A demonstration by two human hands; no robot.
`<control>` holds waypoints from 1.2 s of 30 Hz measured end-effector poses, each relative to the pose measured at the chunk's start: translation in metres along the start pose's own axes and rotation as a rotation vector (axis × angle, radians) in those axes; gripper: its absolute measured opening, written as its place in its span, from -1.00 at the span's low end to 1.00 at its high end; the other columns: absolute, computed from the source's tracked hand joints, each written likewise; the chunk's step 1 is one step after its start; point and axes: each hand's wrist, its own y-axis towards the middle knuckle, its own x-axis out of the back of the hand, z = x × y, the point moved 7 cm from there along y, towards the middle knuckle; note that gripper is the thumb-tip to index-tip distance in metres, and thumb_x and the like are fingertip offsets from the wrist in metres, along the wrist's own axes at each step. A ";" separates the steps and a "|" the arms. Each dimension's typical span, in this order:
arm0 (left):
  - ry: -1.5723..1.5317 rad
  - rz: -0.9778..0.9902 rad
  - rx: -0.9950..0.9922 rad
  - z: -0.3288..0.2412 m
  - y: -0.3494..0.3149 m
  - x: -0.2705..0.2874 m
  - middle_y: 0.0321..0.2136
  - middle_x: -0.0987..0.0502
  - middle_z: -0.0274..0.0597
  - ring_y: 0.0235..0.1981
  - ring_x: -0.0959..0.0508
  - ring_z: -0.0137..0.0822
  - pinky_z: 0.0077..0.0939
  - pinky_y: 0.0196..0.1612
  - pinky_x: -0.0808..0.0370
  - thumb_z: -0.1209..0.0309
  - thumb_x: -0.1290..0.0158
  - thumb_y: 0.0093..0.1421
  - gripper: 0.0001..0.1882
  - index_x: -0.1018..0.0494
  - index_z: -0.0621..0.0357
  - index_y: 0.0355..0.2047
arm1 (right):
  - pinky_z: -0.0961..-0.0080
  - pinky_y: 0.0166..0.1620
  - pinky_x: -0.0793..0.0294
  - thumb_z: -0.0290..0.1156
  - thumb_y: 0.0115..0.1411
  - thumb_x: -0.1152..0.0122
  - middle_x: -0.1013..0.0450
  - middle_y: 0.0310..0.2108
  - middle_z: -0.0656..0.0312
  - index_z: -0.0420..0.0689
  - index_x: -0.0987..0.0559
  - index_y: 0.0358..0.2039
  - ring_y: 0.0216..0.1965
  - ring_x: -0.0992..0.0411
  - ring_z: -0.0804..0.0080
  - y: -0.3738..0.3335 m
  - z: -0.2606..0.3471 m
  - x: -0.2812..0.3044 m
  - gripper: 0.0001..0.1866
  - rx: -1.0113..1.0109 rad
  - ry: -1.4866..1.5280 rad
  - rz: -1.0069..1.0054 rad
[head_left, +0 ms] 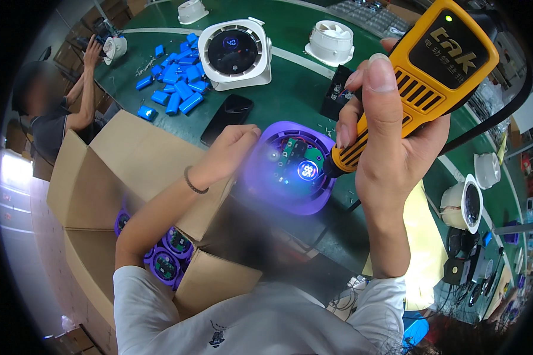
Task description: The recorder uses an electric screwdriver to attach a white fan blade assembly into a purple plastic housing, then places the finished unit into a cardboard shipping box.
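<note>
My right hand (391,139) is wrapped round a yellow and black electric screwdriver (405,97) with a small green light lit. Its dark nose points down and left at the right side of a purple fan housing (284,202); whether the bit sits on a screw cannot be seen. Inside the round opening of the housing are a green circuit board (291,152) and a glowing round display (307,170). At the housing's upper left edge, my left hand (228,151) grips the rim with curled fingers.
An open cardboard box (148,145) holds several purple housings (164,263). Beyond it lie blue battery packs (177,74), a black phone (228,117) and a white fan (234,53). A black cord (497,112) trails from the screwdriver. At left, another person (59,112) handles a white part (114,48).
</note>
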 end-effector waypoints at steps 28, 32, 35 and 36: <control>0.012 0.001 0.023 0.000 0.000 0.001 -0.62 -0.39 -0.47 -0.56 -0.35 -0.66 -0.65 -0.49 -0.31 0.33 0.17 0.41 -0.63 -0.40 0.25 -0.51 | 0.70 -0.64 -0.27 -0.33 0.21 -0.33 -0.46 -0.48 0.17 -0.24 -0.46 -0.09 -0.73 -0.30 0.61 -0.001 0.003 -0.004 -0.64 0.011 0.055 -0.077; 0.044 0.013 -0.001 -0.005 -0.002 -0.001 -0.64 -0.25 -0.58 -0.61 -0.19 -0.69 -0.70 -0.55 -0.12 0.28 0.19 0.43 -0.65 -0.37 0.13 -0.50 | 0.69 -0.65 -0.26 -0.37 0.26 -0.25 -0.45 -0.44 0.17 -0.25 -0.43 -0.05 -0.73 -0.30 0.60 0.002 0.010 -0.002 -0.67 0.014 -0.002 -0.057; 0.043 0.008 0.017 -0.006 -0.002 -0.002 -0.64 -0.25 -0.55 -0.60 -0.20 -0.68 -0.70 -0.55 -0.14 0.31 0.18 0.42 -0.67 -0.35 0.13 -0.50 | 0.67 -0.65 -0.27 -0.38 0.30 -0.19 -0.44 -0.41 0.16 -0.26 -0.42 -0.04 -0.72 -0.30 0.59 0.003 0.014 0.005 -0.70 0.045 -0.028 -0.083; 0.045 0.009 0.016 -0.005 -0.002 -0.002 -0.64 -0.25 -0.55 -0.60 -0.20 -0.68 -0.70 -0.55 -0.14 0.31 0.18 0.42 -0.67 -0.35 0.13 -0.50 | 0.66 -0.65 -0.27 -0.37 0.31 -0.18 -0.44 -0.41 0.15 -0.26 -0.42 -0.04 -0.72 -0.30 0.59 0.005 0.016 0.010 -0.70 0.055 -0.065 -0.104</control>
